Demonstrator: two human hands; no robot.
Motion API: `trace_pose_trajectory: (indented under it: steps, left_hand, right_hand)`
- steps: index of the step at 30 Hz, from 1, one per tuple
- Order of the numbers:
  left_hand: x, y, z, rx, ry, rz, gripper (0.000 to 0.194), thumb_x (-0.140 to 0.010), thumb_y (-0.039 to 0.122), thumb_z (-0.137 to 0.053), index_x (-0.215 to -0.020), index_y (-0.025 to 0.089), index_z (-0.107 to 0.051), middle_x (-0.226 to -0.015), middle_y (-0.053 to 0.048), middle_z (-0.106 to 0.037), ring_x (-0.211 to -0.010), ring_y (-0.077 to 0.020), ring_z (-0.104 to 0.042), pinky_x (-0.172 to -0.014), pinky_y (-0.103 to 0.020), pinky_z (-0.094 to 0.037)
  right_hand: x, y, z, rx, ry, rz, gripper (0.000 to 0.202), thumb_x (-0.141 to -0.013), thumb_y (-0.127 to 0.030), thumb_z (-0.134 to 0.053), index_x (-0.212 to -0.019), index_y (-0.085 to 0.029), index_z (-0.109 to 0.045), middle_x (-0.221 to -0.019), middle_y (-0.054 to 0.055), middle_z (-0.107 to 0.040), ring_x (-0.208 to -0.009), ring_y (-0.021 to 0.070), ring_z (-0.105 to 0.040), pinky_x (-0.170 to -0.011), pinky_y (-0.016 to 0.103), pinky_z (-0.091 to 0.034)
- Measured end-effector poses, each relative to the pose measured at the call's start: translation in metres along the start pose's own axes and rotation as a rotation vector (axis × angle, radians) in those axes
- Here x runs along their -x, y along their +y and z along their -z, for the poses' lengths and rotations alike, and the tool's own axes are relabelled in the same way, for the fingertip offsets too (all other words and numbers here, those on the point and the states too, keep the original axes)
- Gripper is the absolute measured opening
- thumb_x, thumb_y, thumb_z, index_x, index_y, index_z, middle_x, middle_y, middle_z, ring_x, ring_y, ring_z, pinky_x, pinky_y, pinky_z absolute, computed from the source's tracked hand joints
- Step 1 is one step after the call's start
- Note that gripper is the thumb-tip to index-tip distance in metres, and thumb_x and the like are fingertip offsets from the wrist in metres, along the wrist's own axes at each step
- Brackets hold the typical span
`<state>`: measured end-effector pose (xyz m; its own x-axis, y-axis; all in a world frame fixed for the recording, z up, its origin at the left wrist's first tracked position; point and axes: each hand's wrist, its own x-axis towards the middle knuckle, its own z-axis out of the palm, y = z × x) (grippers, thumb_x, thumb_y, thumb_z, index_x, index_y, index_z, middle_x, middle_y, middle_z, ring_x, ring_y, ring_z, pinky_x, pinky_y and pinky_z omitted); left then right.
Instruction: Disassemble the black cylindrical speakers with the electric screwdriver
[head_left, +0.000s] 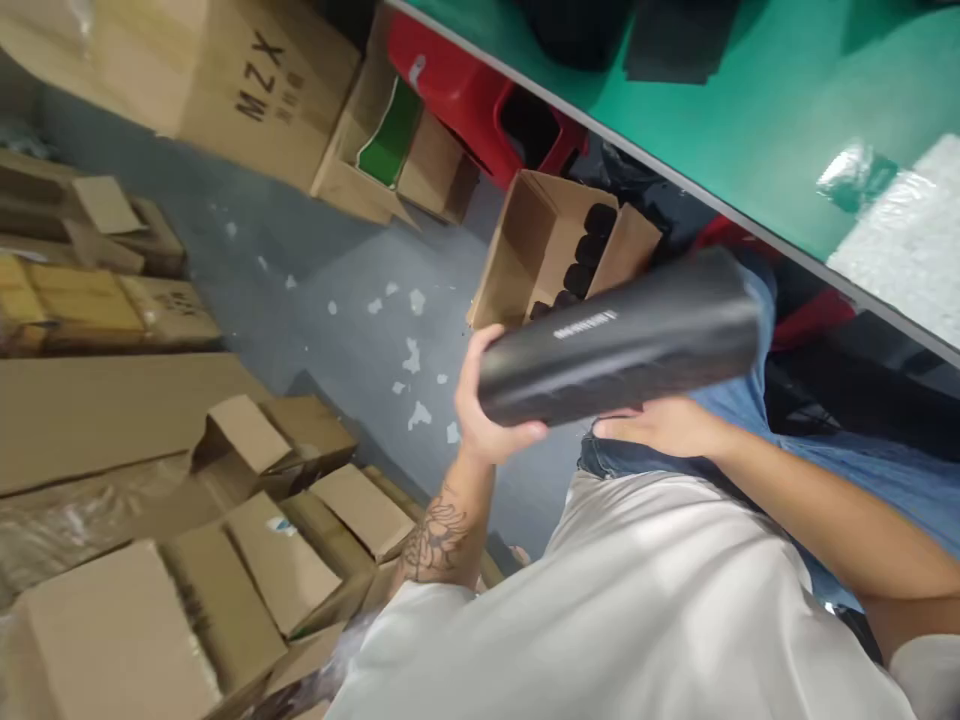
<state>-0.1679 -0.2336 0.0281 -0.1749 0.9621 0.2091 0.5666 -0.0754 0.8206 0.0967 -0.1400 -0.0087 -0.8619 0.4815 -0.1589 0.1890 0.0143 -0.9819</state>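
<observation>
Cardboard cartons (116, 630) crowd the floor at my far left, several with flaps up, and above them stands a big box (262, 90) printed MZX. Grey floor (330, 255) comes next, specked with pale patches, then a smaller open box with a green sheet (390, 130) in it, beside a red stool (465, 95). My tattooed forearm (442, 530) rises from my white shirt (637, 610) to my left hand (478, 425), which grasps the near end of a black cylinder (619, 345), fingers wrapped over the top and thumb below. Just beyond the cylinder, an open carton (525, 240) holds a row of dark pieces (589, 250). The cylinder lies aslant in front of me, above my lap, its far end up and to the right, with pale lettering on its side. My right hand (664, 425) is at its underside, the fingertips partly hidden, so I cannot tell whether they grip it or only touch it. Further right come blue jeans (862, 475), and above them a green tabletop (765, 130) bearing clear wrap (855, 178) and a white sheet (911, 240).
</observation>
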Motion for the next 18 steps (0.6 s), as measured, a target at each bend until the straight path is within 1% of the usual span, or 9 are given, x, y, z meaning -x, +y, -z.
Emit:
trace_pose_trajectory:
  steps: [1,2,3,5,7,9,11,14,18]
  left_hand:
    - [0.005,-0.015,0.013,0.003,0.075,0.11,0.118,-0.074,0.101,-0.075,-0.161,0.027,-0.047,-0.141,-0.015,-0.069,-0.128,-0.0356,-0.076,-0.114,-0.053,-0.062]
    - [0.009,-0.031,0.024,0.0,0.161,0.245,0.121,-0.069,0.104,-0.074,-0.158,0.026,-0.049,-0.141,-0.015,-0.069,-0.131,-0.0367,-0.075,-0.116,-0.053,-0.061]
    - [0.012,-0.048,0.033,-0.016,0.264,0.389,0.123,-0.065,0.106,-0.075,-0.155,0.026,-0.052,-0.141,-0.014,-0.069,-0.133,-0.0374,-0.074,-0.117,-0.051,-0.061]
    - [0.01,-0.083,0.044,-0.077,0.443,0.656,0.117,-0.066,0.099,-0.08,-0.152,0.025,-0.053,-0.142,-0.014,-0.069,-0.135,-0.0365,-0.073,-0.114,-0.047,-0.064]
    - [-0.001,-0.117,0.046,-0.139,0.532,0.835,0.099,-0.079,0.08,-0.084,-0.152,0.022,-0.052,-0.142,-0.015,-0.07,-0.13,-0.0335,-0.076,-0.105,-0.044,-0.068]
    - [-0.016,-0.149,0.042,-0.182,0.544,0.936,0.077,-0.092,0.055,-0.084,-0.151,0.017,-0.054,-0.139,-0.016,-0.072,-0.124,-0.0297,-0.077,-0.099,-0.041,-0.069]
    - [-0.033,-0.177,0.034,-0.243,0.541,1.018,0.057,-0.099,0.04,-0.083,-0.144,0.015,-0.061,-0.138,-0.014,-0.074,-0.124,-0.0263,-0.076,-0.105,-0.041,-0.068]
    - [-0.057,-0.215,0.022,-0.331,0.496,1.138,0.042,-0.107,0.041,-0.078,-0.14,0.016,-0.069,-0.139,-0.012,-0.073,-0.122,-0.026,-0.075,-0.105,-0.048,-0.067]
    - [-0.076,-0.25,0.005,-0.442,0.367,1.265,0.045,-0.108,0.044,-0.076,-0.144,0.018,-0.068,-0.144,-0.013,-0.071,-0.125,-0.0275,-0.074,-0.106,-0.05,-0.067]
  right_hand:
    - [-0.008,-0.002,0.003,0.006,-0.023,-0.01,0.052,-0.111,-0.053,-0.067,-0.142,-0.012,-0.071,-0.134,0.009,-0.067,-0.107,0.0042,-0.068,-0.093,0.014,-0.061]
    - [-0.013,-0.005,0.009,0.06,-0.003,-0.019,0.05,-0.111,-0.048,-0.066,-0.15,-0.015,-0.069,-0.138,0.007,-0.067,-0.104,0.0034,-0.068,-0.088,0.013,-0.058]
    - [-0.017,-0.006,0.016,0.173,0.063,-0.016,0.049,-0.112,-0.043,-0.063,-0.154,-0.017,-0.067,-0.138,0.005,-0.067,-0.102,0.003,-0.068,-0.084,0.013,-0.054]
    - [-0.018,-0.007,0.033,0.536,0.288,0.057,0.042,-0.113,-0.035,-0.059,-0.15,-0.018,-0.07,-0.125,0.003,-0.07,-0.098,0.0028,-0.066,-0.078,0.015,-0.046]
    - [-0.014,-0.005,0.048,0.891,0.538,0.204,0.028,-0.113,-0.028,-0.059,-0.132,-0.013,-0.074,-0.101,0.001,-0.069,-0.09,0.0029,-0.061,-0.075,0.019,-0.039]
    - [-0.008,-0.002,0.057,1.039,0.654,0.35,0.016,-0.108,-0.018,-0.064,-0.121,-0.012,-0.07,-0.087,0.001,-0.063,-0.082,0.0036,-0.055,-0.074,0.021,-0.037]
    - [-0.005,-0.002,0.058,1.036,0.625,0.476,0.017,-0.101,-0.01,-0.07,-0.118,-0.012,-0.066,-0.084,0.0,-0.061,-0.078,0.0039,-0.051,-0.074,0.021,-0.037]
    - [-0.007,-0.007,0.052,0.896,0.554,0.549,0.028,-0.094,0.0,-0.072,-0.118,-0.012,-0.063,-0.088,0.0,-0.063,-0.08,0.002,-0.054,-0.077,0.019,-0.042]
    - [-0.016,-0.023,0.038,0.806,0.525,0.489,0.032,-0.092,0.005,-0.07,-0.119,-0.011,-0.063,-0.09,0.0,-0.065,-0.084,0.0032,-0.057,-0.08,0.018,-0.044]
